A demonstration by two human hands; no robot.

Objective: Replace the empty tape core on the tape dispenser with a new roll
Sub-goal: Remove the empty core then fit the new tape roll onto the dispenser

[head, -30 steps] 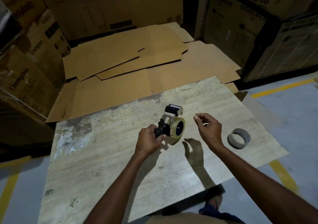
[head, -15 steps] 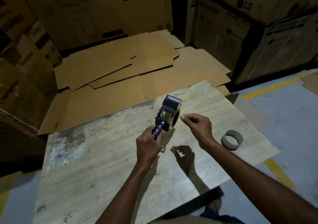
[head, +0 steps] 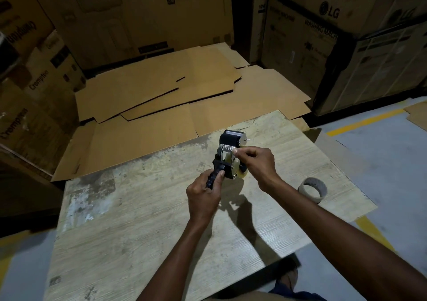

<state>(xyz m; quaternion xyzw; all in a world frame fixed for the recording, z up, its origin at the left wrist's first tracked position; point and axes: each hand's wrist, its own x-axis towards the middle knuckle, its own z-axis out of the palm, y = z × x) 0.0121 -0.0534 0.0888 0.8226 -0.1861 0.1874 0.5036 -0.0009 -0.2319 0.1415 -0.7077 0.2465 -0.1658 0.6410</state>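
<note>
My left hand (head: 203, 196) grips the black handle of the tape dispenser (head: 227, 155) and holds it above the worn wooden board (head: 138, 219), roller end pointing away from me. A clear tape roll (head: 240, 173) sits on the dispenser's hub, mostly hidden behind my right hand. My right hand (head: 258, 164) is at the dispenser's right side, thumb and forefinger pinched together just below the toothed blade, seemingly on the tape's end. The empty grey cardboard core (head: 312, 189) lies on the board to the right of both hands.
Flattened cardboard sheets (head: 161, 97) lie on the floor beyond the board. Stacked cartons (head: 323, 34) wall in the back, left and right. Grey floor with yellow lines (head: 365, 122) shows at the right. The board's right edge passes close by the empty core.
My left hand has lifted and turned the dispenser so its roller points away. My right hand has moved in from the right and pinched at the blade area.
</note>
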